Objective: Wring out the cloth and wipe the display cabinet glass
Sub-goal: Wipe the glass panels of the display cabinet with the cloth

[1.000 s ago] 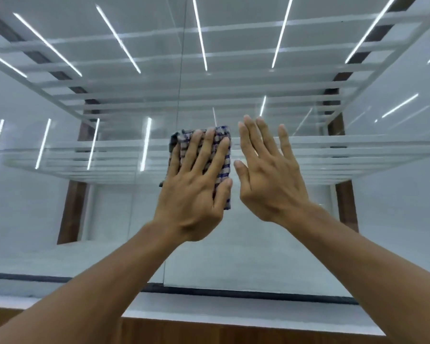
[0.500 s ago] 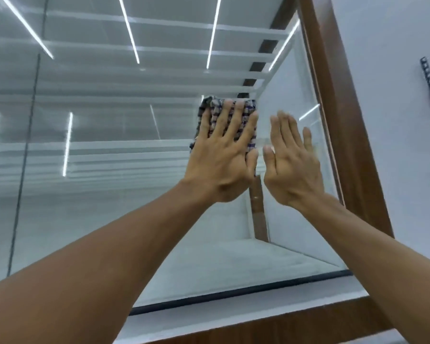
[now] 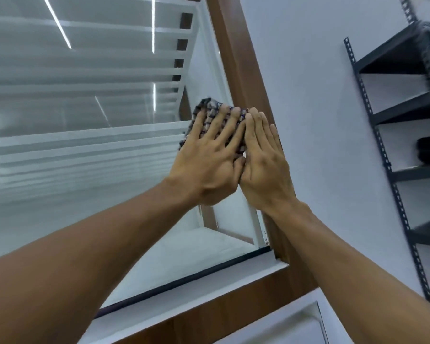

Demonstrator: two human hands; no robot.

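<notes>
Against the right-hand edge of the display cabinet glass (image 3: 60,199), just beside the brown wooden frame (image 3: 236,58), my left hand (image 3: 209,160) presses the checked cloth (image 3: 205,105) flat to the pane. Its fingers are straight and spread wide over the fabric, gripping nothing, and the blue-and-white checks show between them and past the fingertips at the top and left. My right hand (image 3: 265,167) lies right alongside, its fingers straight and held close together, with nothing in them; its thumb side touches my left thumb, and its forefinger sits at the cloth's right edge. That hand covers the line where the glass meets the frame, and I cannot tell which of the two the palm bears on. Both forearms reach up from the bottom corners of the view. Behind the glass run white shelves (image 3: 85,135), and long thin strips of light (image 3: 57,23) glint across the pane. Below the glass is a white ledge (image 3: 196,301) with a wooden strip under it. To the right of the frame stands a white wall (image 3: 308,108), and a black metal rack (image 3: 407,68) at the far right.
</notes>
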